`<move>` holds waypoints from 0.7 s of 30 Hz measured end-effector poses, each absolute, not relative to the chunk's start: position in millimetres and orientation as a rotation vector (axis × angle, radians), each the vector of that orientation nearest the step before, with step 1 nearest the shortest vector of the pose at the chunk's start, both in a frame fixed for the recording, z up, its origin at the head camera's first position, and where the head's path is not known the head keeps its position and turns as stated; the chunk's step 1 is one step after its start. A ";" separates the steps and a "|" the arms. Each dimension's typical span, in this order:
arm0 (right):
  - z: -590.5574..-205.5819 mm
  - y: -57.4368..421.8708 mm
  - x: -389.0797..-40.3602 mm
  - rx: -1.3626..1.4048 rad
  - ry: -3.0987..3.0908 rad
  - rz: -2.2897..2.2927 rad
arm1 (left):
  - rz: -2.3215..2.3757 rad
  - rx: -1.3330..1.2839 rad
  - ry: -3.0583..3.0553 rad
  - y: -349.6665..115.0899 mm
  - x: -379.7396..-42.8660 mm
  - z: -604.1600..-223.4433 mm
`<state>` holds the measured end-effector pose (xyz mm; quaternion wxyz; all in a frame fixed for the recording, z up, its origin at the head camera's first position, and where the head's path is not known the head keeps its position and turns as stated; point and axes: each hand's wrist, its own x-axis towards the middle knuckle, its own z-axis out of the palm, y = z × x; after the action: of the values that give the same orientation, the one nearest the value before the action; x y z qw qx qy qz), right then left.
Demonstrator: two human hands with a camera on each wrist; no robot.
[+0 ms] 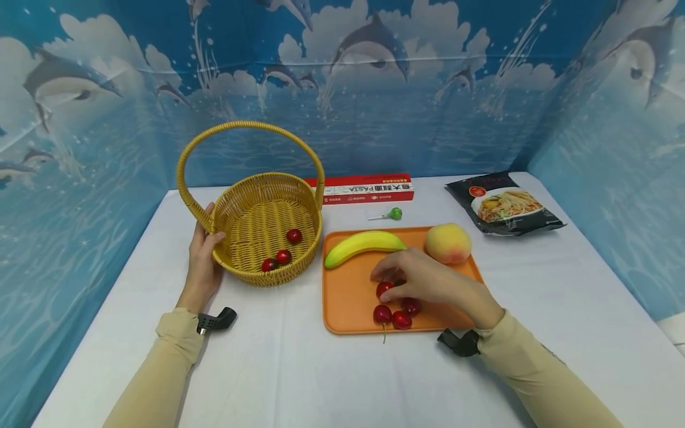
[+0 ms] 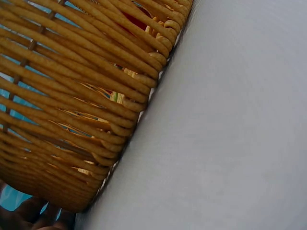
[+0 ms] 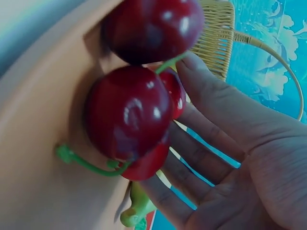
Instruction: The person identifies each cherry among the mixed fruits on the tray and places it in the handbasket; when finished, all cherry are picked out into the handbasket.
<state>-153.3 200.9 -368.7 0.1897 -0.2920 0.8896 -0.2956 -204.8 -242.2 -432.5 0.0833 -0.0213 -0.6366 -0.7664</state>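
The left hand grips the side of a yellow wicker basket, thumb over the rim by the handle's base. Three red cherries lie inside the basket. In the left wrist view, the woven wall covers most of the hand; only some fingers show. Over an orange tray, the right hand pinches a cherry between thumb and fingers. Several other cherries sit close below it, one with a green stem. In the right wrist view, nearer cherries partly hide the pinched one.
A banana and a peach lie on the tray's far side. Behind stand a red pasta box and a green lollipop. A black noodle packet lies at the back right. Dolphin-print curtains surround the white table.
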 end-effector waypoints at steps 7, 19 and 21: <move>-369.8 202.0 -154.5 -0.830 2.530 -0.792 | -2.294 -0.066 -1.900 -242.7 -203.8 -432.6; -366.9 197.8 -153.3 -0.837 2.632 -0.768 | -2.289 -0.055 -1.901 -241.2 -204.4 -432.3; -365.7 195.5 -153.3 -0.850 2.645 -0.767 | -2.284 -0.052 -1.904 -242.0 -203.9 -432.3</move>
<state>-153.3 195.5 -365.7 0.1294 -0.2924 0.9101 -0.2637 -203.9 -242.0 -432.3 0.0837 -0.0176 -0.6381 -0.7652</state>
